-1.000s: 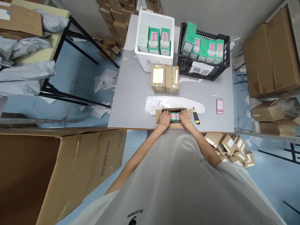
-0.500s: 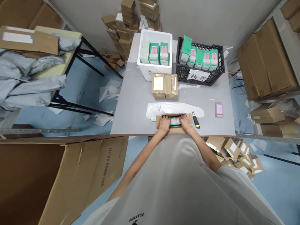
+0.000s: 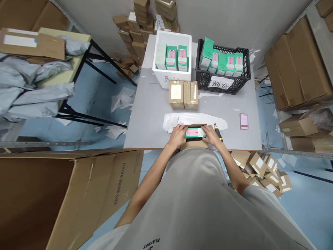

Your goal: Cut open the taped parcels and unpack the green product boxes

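A green-and-pink product box (image 3: 194, 132) lies lengthwise between my hands, in the mouth of an opened cardboard carton (image 3: 194, 144) at the table's front edge. My left hand (image 3: 178, 135) is closed on its left end. My right hand (image 3: 210, 135) grips the right end. The carton's near flap is folded down toward my shirt, and its sides are partly hidden by my hands. Just right of my right hand lies a black and yellow utility knife (image 3: 218, 132). Behind the carton is a flat white plastic bag (image 3: 203, 118).
Two taped cartons (image 3: 183, 104) stand mid-table. Behind them are a white foam bin (image 3: 162, 79) and a black crate (image 3: 232, 89), both holding green boxes. A small pink box (image 3: 244, 121) lies at right. Small cartons (image 3: 270, 173) are heaped on the floor; a large cardboard box (image 3: 104, 194) stands left.
Both hands have moved from the carton's flaps onto the ends of the green-and-pink box. That box has risen and shows more of its face.
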{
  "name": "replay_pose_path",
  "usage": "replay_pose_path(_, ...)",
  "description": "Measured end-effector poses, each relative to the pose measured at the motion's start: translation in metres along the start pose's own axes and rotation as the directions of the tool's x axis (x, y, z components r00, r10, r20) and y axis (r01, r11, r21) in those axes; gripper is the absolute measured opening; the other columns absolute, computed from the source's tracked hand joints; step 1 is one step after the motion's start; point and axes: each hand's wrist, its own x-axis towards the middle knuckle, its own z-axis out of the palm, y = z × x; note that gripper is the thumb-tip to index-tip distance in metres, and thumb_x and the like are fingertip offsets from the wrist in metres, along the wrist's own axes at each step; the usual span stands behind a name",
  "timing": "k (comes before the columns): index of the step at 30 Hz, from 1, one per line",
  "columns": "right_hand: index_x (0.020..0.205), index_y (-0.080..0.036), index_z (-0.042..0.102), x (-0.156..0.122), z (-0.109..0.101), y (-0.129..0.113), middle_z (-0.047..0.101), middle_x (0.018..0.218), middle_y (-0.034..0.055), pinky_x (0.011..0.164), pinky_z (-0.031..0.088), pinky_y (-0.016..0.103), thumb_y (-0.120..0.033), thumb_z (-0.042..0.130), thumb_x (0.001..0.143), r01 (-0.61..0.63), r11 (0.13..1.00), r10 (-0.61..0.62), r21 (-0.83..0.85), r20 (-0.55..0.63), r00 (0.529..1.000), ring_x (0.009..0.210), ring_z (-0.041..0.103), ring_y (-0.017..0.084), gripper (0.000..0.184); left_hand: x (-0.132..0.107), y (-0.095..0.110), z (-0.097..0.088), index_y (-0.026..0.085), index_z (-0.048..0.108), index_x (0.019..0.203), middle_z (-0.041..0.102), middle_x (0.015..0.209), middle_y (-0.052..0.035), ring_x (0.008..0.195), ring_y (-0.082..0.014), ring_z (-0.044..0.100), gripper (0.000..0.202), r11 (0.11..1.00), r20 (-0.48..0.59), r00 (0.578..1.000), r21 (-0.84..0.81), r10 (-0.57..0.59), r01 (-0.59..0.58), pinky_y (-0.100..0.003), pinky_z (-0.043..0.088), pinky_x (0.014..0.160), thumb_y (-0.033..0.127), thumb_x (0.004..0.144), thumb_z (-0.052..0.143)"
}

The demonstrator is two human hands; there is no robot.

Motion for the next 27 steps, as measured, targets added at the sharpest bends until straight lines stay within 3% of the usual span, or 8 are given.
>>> replay_pose_path(7,0.174,-0.020,0.063,-0.006,-0.029,-0.011,0.066,0.174,0.0196,0.139,0.051,0.058,-0.015,0.071,0.091,0.050,0.993,-0.031,0.110,-0.164,0.986,0.162,0.062,0.039,0.084,-0.003,-0.010,-0.029,0.027,0.075,0.162,0.069,0.164,-0.0136,0.155,-0.0390,0.066,0.076,0.956,-0.167,0.986,-0.288,-0.001,-0.048,-0.054,0.058,0.136,0.009,0.089,0.079)
replay_pose_path(11,0.159,-0.023,0.072,-0.011,-0.037,-0.014,0.072,0.164,0.0185,0.125,0.063,0.054,-0.020,0.075,0.089,0.062,0.961,0.010,0.269,-0.259,0.966,0.154,0.068,0.039,0.070,-0.004,-0.022,-0.031,0.028,0.070,0.162,0.062,0.173,-0.0146,0.157,-0.0353,0.069,0.079,0.788,-0.316,0.926,-0.614,-0.208,-0.033,-0.051,0.069,0.124,0.020,0.085,0.086)
replay_pose_path(13,0.149,-0.023,0.076,-0.012,-0.030,-0.014,0.074,0.158,0.0179,0.111,0.071,0.051,-0.022,0.078,0.086,0.029,0.925,0.088,0.378,-0.288,0.954,0.147,0.072,0.038,0.063,-0.005,-0.026,-0.028,0.025,0.074,0.152,0.071,0.161,-0.0154,0.146,-0.0330,0.077,0.067,0.679,-0.306,0.893,-0.734,-0.329,-0.001,-0.050,0.073,0.114,0.027,0.086,0.088)
replay_pose_path(15,0.142,-0.024,0.076,-0.014,-0.019,-0.014,0.076,0.154,0.0167,0.097,0.075,0.046,-0.026,0.081,0.084,-0.003,0.873,0.169,0.488,-0.297,0.940,0.142,0.074,0.036,0.058,-0.009,-0.026,-0.023,0.023,0.079,0.138,0.079,0.146,-0.0133,0.136,-0.0299,0.081,0.049,0.631,-0.281,0.886,-0.776,-0.369,0.017,-0.050,0.073,0.114,0.033,0.090,0.084)
replay_pose_path(18,0.138,-0.024,0.076,-0.020,0.001,-0.019,0.074,0.154,0.0167,0.085,0.075,0.041,-0.031,0.083,0.084,-0.027,0.810,0.242,0.586,-0.291,0.926,0.140,0.074,0.035,0.056,-0.016,-0.019,-0.019,0.023,0.082,0.131,0.079,0.145,-0.0119,0.134,-0.0270,0.081,0.039,0.643,-0.309,0.887,-0.766,-0.343,-0.018,-0.048,0.072,0.117,0.037,0.094,0.078)
replay_pose_path(27,0.135,-0.026,0.073,-0.041,0.038,-0.052,0.071,0.159,0.0185,0.086,0.075,0.039,-0.042,0.093,0.079,-0.101,0.665,0.368,0.740,-0.208,0.906,0.143,0.072,0.036,0.061,-0.035,0.006,-0.035,0.026,0.082,0.135,0.078,0.147,-0.0108,0.137,-0.0278,0.079,0.040,0.707,-0.377,0.869,-0.705,-0.322,-0.044,-0.045,0.073,0.113,0.040,0.099,0.079)
